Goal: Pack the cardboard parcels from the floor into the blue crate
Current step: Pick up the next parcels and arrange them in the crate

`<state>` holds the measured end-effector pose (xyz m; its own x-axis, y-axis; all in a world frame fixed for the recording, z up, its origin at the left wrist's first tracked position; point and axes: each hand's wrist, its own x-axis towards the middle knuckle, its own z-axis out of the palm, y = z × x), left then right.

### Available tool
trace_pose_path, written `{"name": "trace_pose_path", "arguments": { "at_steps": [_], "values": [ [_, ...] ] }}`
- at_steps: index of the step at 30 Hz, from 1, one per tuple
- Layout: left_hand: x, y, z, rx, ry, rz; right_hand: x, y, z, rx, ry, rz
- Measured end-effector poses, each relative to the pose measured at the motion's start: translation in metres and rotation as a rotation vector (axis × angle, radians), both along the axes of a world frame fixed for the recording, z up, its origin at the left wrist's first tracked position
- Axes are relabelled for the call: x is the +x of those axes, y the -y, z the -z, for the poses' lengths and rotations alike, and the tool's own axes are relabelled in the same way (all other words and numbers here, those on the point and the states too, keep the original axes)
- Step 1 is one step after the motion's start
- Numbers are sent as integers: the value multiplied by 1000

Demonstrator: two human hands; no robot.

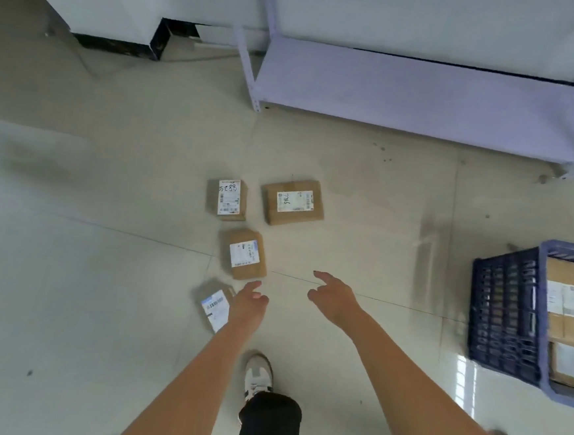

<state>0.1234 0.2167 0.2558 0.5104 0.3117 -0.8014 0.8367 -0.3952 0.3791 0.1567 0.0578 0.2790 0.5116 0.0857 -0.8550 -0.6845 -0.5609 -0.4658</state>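
Observation:
Several cardboard parcels with white labels lie on the tiled floor: a small one (228,199) at the back left, a wider one (293,201) to its right, one (245,254) in the middle, and a fourth (216,306) nearest me. My left hand (249,302) reaches out empty, fingers apart, just right of the nearest parcel and below the middle one. My right hand (332,296) is also open and empty, over bare floor right of the middle parcel. The blue crate (508,310) stands at the right and holds parcels (569,301).
A pale purple metal shelf unit (422,94) stands along the back wall. A white cabinet with a dark base (127,43) is at the back left. My shoe (258,374) and dark trouser leg are below the hands.

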Motion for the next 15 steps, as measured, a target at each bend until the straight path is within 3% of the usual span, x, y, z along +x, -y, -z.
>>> {"name": "trace_pose_path", "arguments": {
  "at_steps": [6,15],
  "values": [
    [21,-75,44,-39,-2,-172,35,-70,39,4,-2,78],
    [44,-105,120,-79,14,-266,54,-122,122,-7,-57,61]
  ]
}}
